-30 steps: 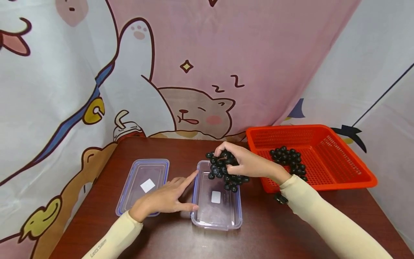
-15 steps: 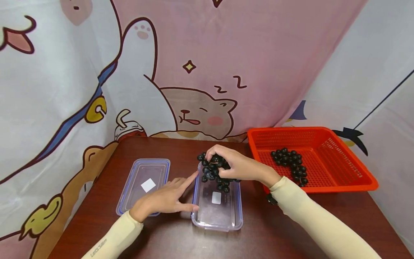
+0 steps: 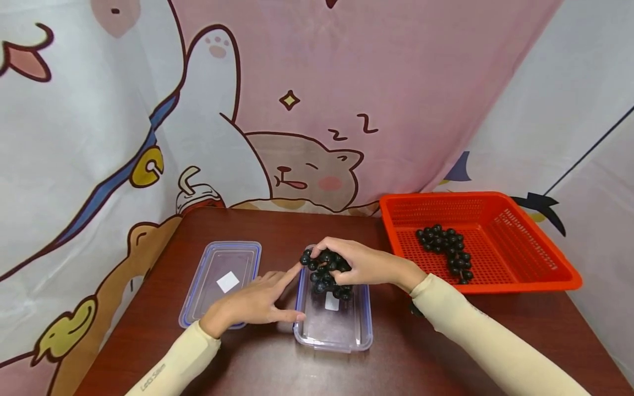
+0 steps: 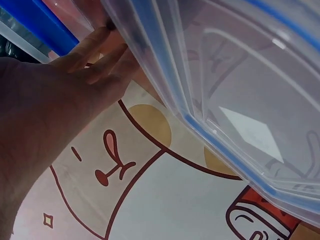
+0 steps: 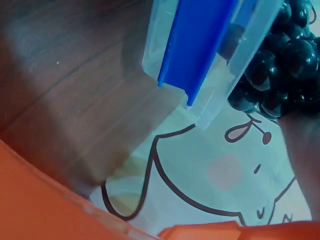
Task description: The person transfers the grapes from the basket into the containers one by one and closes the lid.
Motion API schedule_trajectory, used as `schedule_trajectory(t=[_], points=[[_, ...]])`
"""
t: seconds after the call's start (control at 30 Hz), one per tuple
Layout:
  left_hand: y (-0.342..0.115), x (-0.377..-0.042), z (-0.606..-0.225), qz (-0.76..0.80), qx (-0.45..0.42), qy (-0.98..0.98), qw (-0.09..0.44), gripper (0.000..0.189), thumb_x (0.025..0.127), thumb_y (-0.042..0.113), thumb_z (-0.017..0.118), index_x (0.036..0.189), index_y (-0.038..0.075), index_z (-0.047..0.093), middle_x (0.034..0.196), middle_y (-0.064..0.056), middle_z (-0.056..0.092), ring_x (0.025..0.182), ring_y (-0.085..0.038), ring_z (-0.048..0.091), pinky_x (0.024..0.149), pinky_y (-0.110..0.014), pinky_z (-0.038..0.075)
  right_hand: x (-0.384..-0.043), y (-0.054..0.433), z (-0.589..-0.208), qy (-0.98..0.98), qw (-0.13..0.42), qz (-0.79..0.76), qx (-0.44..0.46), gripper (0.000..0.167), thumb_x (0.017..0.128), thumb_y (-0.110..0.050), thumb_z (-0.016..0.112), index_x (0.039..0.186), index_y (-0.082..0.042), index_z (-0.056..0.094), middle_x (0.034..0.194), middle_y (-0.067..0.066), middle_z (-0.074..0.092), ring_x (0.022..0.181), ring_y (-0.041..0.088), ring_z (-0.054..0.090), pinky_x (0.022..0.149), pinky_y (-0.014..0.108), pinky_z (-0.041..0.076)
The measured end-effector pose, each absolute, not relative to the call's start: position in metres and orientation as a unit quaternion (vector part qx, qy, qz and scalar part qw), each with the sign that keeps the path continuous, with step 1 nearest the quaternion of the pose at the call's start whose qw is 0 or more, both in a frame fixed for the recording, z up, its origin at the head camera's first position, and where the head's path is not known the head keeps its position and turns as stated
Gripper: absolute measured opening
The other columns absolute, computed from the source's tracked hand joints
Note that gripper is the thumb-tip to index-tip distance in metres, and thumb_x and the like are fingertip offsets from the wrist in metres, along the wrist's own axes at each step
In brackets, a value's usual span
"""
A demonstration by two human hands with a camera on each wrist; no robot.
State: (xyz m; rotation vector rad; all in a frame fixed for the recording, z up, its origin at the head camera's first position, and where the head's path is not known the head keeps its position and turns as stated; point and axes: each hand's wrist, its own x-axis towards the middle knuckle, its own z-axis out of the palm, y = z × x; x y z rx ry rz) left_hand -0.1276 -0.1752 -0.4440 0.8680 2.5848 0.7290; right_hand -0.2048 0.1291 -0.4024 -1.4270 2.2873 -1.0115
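Note:
My right hand (image 3: pixel 364 264) pinches a bunch of dark grapes (image 3: pixel 323 285) with thumb and fingers. The bunch lies over the far half of a clear rectangular food container (image 3: pixel 329 333), low within its outline. In the right wrist view the grapes (image 5: pixel 295 60) show beside the container's blue latch (image 5: pixel 200 45). At the container's left rim my left hand (image 3: pixel 255 301) has its index finger and thumb stretched out, tips right at the edge. Its other fingers extend toward a second clear plastic piece (image 3: pixel 203 300) with a blue edge and a white label.
A red perforated basket (image 3: pixel 535 239) stands at the right rear with another bunch of dark grapes (image 3: pixel 441 240) in it. Behind the brown table (image 3: pixel 267 368) hangs a cartoon-printed curtain (image 3: pixel 421 82). The basket's orange rim (image 5: pixel 60 200) passes close under the right wrist view.
My right hand has moved the grapes left and then down into the container's outline. The left hand stays at the rim.

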Motion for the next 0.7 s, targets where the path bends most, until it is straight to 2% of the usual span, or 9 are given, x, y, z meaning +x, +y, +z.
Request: schedule_trajectory(t=[0.1, 0.23, 0.37, 0.47, 0.6, 0.7], points=[[-0.175, -0.127, -0.443, 0.256, 0.301, 0.904, 0.163, 0.109, 0.098, 0.072, 0.068, 0.178, 0.031, 0.007, 0.166, -0.025, 0.042, 0.150, -0.045, 0.041, 0.115, -0.069, 0.038, -0.202, 0.128, -0.407, 0.793, 0.136, -0.344, -0.483, 0.054, 0.093, -0.001, 0.072, 0.143, -0.016, 0.057, 0.141, -0.002, 0.061, 0.113, 0.017, 0.062, 0.097, 0.035, 0.057], [-0.175, -0.127, -0.442, 0.255, 0.305, 0.903, 0.161, 0.109, 0.099, 0.071, 0.069, 0.178, 0.029, 0.006, 0.165, -0.025, 0.042, 0.150, -0.045, 0.042, 0.115, -0.068, 0.039, -0.198, 0.126, -0.411, 0.807, 0.123, -0.338, -0.469, 0.052, 0.093, -0.004, 0.075, 0.140, -0.019, 0.059, 0.132, -0.003, 0.063, 0.106, 0.017, 0.063, 0.091, 0.034, 0.058], [-0.175, -0.126, -0.442, 0.248, 0.302, 0.906, 0.162, 0.110, 0.097, 0.074, 0.068, 0.178, 0.033, 0.005, 0.165, -0.023, 0.043, 0.150, -0.043, 0.042, 0.115, -0.067, 0.039, -0.193, 0.125, -0.415, 0.823, 0.092, -0.319, -0.461, 0.049, 0.095, -0.009, 0.078, 0.139, -0.021, 0.060, 0.127, -0.006, 0.064, 0.106, 0.015, 0.061, 0.092, 0.035, 0.056], [-0.176, -0.127, -0.442, 0.246, 0.300, 0.907, 0.162, 0.109, 0.097, 0.074, 0.067, 0.178, 0.033, 0.006, 0.165, -0.022, 0.043, 0.150, -0.043, 0.042, 0.115, -0.067, 0.039, -0.190, 0.124, -0.419, 0.837, 0.063, -0.295, -0.457, 0.048, 0.096, -0.016, 0.080, 0.140, -0.021, 0.062, 0.126, -0.009, 0.064, 0.110, 0.014, 0.056, 0.100, 0.039, 0.047], [-0.176, -0.127, -0.443, 0.244, 0.306, 0.906, 0.159, 0.110, 0.098, 0.073, 0.068, 0.178, 0.028, 0.008, 0.165, -0.022, 0.044, 0.149, -0.044, 0.043, 0.114, -0.068, 0.040, -0.187, 0.125, -0.432, 0.860, 0.030, -0.263, -0.436, 0.049, 0.094, -0.029, 0.083, 0.140, -0.022, 0.066, 0.128, -0.011, 0.065, 0.117, 0.014, 0.050, 0.098, 0.044, 0.036], [-0.176, -0.127, -0.442, 0.244, 0.308, 0.906, 0.157, 0.110, 0.098, 0.072, 0.069, 0.178, 0.027, 0.008, 0.165, -0.022, 0.045, 0.148, -0.044, 0.044, 0.113, -0.068, 0.041, -0.185, 0.126, -0.440, 0.877, 0.009, -0.244, -0.414, 0.051, 0.092, -0.036, 0.084, 0.138, -0.021, 0.068, 0.134, -0.007, 0.061, 0.122, 0.016, 0.049, 0.096, 0.043, 0.036]])
